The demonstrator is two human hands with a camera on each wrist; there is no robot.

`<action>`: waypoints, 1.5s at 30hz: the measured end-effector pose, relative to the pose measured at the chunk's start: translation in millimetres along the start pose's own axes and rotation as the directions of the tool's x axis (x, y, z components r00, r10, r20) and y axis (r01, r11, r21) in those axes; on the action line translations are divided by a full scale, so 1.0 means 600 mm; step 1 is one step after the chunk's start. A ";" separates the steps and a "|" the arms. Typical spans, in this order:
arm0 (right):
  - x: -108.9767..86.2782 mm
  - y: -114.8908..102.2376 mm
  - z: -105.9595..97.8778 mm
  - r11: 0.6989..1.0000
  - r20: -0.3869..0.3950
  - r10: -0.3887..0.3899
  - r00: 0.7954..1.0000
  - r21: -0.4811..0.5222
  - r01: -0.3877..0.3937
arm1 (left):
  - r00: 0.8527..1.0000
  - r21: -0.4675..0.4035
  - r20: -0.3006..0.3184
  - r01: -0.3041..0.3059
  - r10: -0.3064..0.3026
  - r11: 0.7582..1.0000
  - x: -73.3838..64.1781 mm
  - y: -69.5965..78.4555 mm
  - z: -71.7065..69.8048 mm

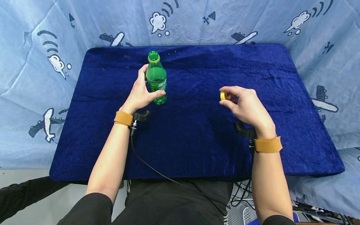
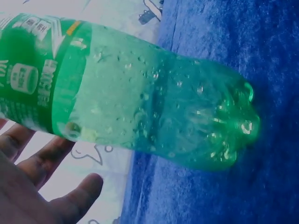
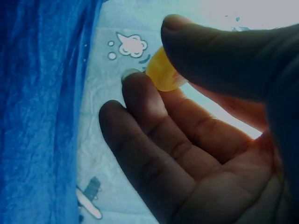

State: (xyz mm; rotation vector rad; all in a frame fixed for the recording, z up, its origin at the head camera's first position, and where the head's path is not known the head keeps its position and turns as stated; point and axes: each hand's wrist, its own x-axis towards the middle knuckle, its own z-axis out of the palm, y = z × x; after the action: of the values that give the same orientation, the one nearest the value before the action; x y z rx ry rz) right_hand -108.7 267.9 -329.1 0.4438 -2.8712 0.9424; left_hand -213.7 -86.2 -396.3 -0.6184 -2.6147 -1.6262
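A green plastic soda bottle (image 1: 157,76) stands upright at the left of the table, its mouth uncapped and a yellow ring round the neck. My left hand (image 1: 142,93) grips its side, thumb across the front and fingers reaching behind. In the left wrist view, droplets dot the lower part of the bottle (image 2: 140,93), and its printed label is at left. Well to the right, my right hand (image 1: 243,101) pinches a yellow bottle cap (image 1: 223,96) between thumb and fingertips. The right wrist view shows the cap (image 3: 163,72) partly hidden by the thumb, other fingers loosely bent.
A dark blue velvet cloth (image 1: 191,131) covers the table. Light blue curtains (image 1: 191,22) with plane and cloud prints hang behind and at both sides. A black cable (image 1: 157,172) runs from the left wrist camera over the table's front edge.
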 end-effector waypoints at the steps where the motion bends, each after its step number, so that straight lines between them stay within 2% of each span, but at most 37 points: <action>1: 0.000 0.004 0.002 1.000 0.017 0.008 1.000 -0.008 -0.008 | 1.000 -0.006 -0.003 -0.008 0.008 1.000 -0.002 -0.002 -0.001; 10: 0.004 0.037 0.037 0.995 0.151 0.083 0.985 -0.069 -0.073 | 0.998 -0.046 -0.055 -0.046 0.043 0.998 -0.015 -0.009 -0.006; 18: 0.003 0.064 0.063 0.982 0.269 0.146 0.952 -0.160 -0.105 | 0.995 -0.031 -0.095 -0.043 0.040 0.999 -0.030 -0.012 -0.012; 31: 0.003 0.075 0.075 0.979 0.263 0.174 0.949 -0.151 -0.138 | 0.995 -0.020 -0.082 -0.054 0.053 0.998 -0.031 -0.016 -0.022; 37: 0.008 0.079 0.080 0.973 0.272 0.195 0.942 -0.176 -0.150 | 0.995 -0.013 -0.075 -0.069 0.068 0.997 -0.027 -0.014 -0.024; 45: 0.008 0.090 0.095 0.966 0.292 0.219 0.931 -0.200 -0.164 | 0.996 -0.013 -0.067 -0.055 0.054 0.998 -0.030 -0.014 -0.026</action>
State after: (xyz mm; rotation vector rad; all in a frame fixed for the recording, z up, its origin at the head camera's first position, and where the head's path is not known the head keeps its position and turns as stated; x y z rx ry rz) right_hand -128.7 274.2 -404.9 0.3246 -3.3016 0.6898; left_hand -202.8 -108.7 -400.3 -0.6188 -2.5189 -1.6229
